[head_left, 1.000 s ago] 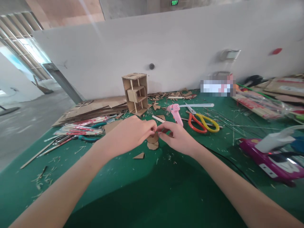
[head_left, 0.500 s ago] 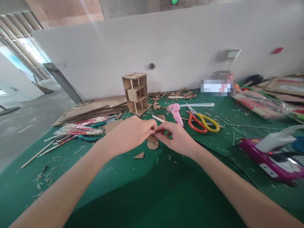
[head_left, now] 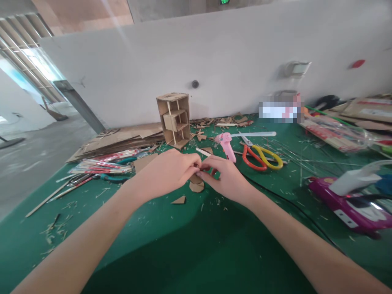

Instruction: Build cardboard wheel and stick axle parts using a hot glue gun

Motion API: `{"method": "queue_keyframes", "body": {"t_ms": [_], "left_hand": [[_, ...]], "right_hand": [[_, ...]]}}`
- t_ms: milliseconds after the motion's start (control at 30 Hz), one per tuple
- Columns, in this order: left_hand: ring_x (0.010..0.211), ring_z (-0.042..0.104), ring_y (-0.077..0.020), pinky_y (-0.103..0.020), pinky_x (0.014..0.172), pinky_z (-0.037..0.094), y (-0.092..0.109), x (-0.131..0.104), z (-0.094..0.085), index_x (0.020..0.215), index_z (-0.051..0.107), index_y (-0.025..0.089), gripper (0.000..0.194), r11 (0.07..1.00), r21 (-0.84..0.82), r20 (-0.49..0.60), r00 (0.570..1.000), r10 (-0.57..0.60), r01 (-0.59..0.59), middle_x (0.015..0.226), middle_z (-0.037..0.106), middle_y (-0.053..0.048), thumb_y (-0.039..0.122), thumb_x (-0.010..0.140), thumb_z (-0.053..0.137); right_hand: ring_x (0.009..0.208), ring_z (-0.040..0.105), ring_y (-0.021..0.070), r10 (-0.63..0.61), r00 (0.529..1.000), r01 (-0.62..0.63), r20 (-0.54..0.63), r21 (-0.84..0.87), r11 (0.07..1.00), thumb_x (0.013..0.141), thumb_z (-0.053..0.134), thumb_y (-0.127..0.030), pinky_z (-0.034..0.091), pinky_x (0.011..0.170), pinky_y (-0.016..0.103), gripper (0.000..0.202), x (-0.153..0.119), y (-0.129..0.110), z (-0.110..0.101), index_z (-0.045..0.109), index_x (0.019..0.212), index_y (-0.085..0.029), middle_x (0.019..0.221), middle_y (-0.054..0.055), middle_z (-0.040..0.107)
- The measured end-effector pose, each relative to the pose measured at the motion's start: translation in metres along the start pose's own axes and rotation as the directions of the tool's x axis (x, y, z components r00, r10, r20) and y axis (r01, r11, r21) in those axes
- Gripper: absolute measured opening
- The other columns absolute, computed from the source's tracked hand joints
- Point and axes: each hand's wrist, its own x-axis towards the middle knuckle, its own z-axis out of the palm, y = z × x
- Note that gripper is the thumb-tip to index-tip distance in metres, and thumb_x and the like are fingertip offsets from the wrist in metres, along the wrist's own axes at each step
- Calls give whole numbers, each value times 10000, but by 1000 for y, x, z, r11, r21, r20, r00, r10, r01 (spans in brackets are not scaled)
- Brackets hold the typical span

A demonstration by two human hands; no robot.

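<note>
In the head view, at the middle of the green worktop (head_left: 214,253): bare left hand (head_left: 165,175) and bare right hand (head_left: 228,175), fingertips meeting over a small brown cardboard piece (head_left: 195,179). Left grip: thumb and forefinger pressed together, apparently pinching the far edge of that piece. Right grip: thumb and forefinger curved in to the same spot; pinching or merely touching, cannot tell. Just on the near side, partly covered, a pale many-sided cardboard piece (head_left: 197,187).

To work well here, best brace both wrists, use fingertip pressure only, and steady with the left while adjusting with the right. Avoid squeezing hard enough to crease the cardboard. Tilt the knuckles aside for a clear look at the pinch.

Counted: two hands; one triangular brown cardboard offcut (head_left: 179,200), near; one upright brown cardboard tower with three open levels (head_left: 169,122), far and left of centre; one pink glue gun (head_left: 226,145) with one translucent glue stick (head_left: 254,134); one pair of orange-and-yellow-handled scissors (head_left: 260,153), right; one purple power strip (head_left: 324,196), far right. Wrapped wooden sticks (head_left: 101,165), left: too overlapped to count.
</note>
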Motion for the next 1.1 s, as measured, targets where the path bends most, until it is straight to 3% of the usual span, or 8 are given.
{"method": "queue_keyframes", "body": {"t_ms": [167, 367, 500, 600, 733, 1100], "left_hand": [[623, 561, -152, -290, 589, 354, -1, 3, 2, 793, 626, 202, 341, 1000, -28, -15, 1000, 2, -2, 690, 647, -17, 297, 943, 334], [672, 576, -151, -286, 610, 366, -1, 7, 4, 796, 634, 203, 351, 999, -47, -24, 1000, 5, -7, 736, 661, -12, 267, 948, 324], [758, 598, -171, -293, 653, 390, 1, 9, 6, 921, 649, 204, 339, 998, 21, -38, 998, 52, -51, 830, 685, -31, 244, 952, 314], [789, 608, -180, -304, 684, 407, 0, 9, 8, 995, 654, 195, 358, 994, 61, -48, 995, 93, -90, 868, 692, -53, 247, 955, 302], [776, 611, -178, -303, 668, 415, -2, 9, 9, 1034, 662, 196, 387, 997, 38, -67, 996, 63, -60, 867, 694, -61, 259, 957, 288], [851, 620, -180, -304, 718, 444, -4, 9, 10, 1057, 664, 231, 375, 999, -37, -68, 997, 36, -38, 984, 699, -44, 277, 951, 308]], "right_hand": [[900, 589, 186, -48, 996, 48, -78, 8, 999, 839, 611, -248, 482, 813, 349, 86, 1, 1, 5, 665, 796, -198, 934, 64, 641], [856, 598, 180, 40, 989, -31, -146, 59, 998, 811, 639, -225, 483, 799, 351, 108, 4, 2, 12, 657, 708, -195, 878, 49, 662], [815, 599, 169, 134, 979, -117, -155, 118, 986, 795, 644, -228, 478, 751, 331, 119, 5, 1, 13, 641, 680, -198, 847, 36, 648], [780, 587, 158, 201, 967, -177, -157, 155, 972, 786, 652, -265, 463, 695, 309, 108, 6, 1, 14, 641, 704, -196, 836, 33, 633], [794, 582, 158, 261, 953, -233, -153, 182, 955, 787, 639, -272, 450, 683, 303, 85, 7, 1, 19, 632, 756, -193, 849, 36, 640], [773, 578, 152, 261, 955, -220, -144, 250, 943, 799, 626, -278, 452, 688, 303, 89, 7, 3, 19, 627, 783, -190, 814, 26, 631]]}}
